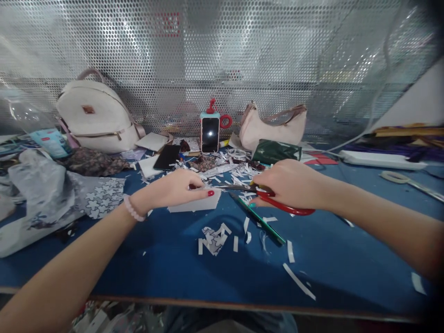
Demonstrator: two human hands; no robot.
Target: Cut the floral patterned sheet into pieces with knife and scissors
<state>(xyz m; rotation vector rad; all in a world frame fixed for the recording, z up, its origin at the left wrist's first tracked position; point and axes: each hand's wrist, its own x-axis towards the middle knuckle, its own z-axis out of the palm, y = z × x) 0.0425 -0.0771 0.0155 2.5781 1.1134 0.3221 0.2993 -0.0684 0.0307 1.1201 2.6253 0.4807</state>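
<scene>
My left hand (183,187) is closed, its thumb and fingers pinching a piece of white paper (197,205) just above the blue table. In my right hand (282,182) are red-handled scissors (287,208), fingers wrapped round the handles. Their dark blades point left and reach the paper's edge beside my left thumb. Below the blades a green pen (265,224) lies slanted on the table. Nearer to me rests a cut scrap of grey-and-white patterned fabric or paper (214,239), with several white paper strips (290,252) around it.
A white backpack (93,113), an upright phone (210,134) and a pale pink handbag (272,129) stand along the perforated metal wall. A dark phone (167,157) lies among paper clippings. Patterned cloth (100,194) and a plastic bottle (24,113) are at left; tape (394,177) lies right.
</scene>
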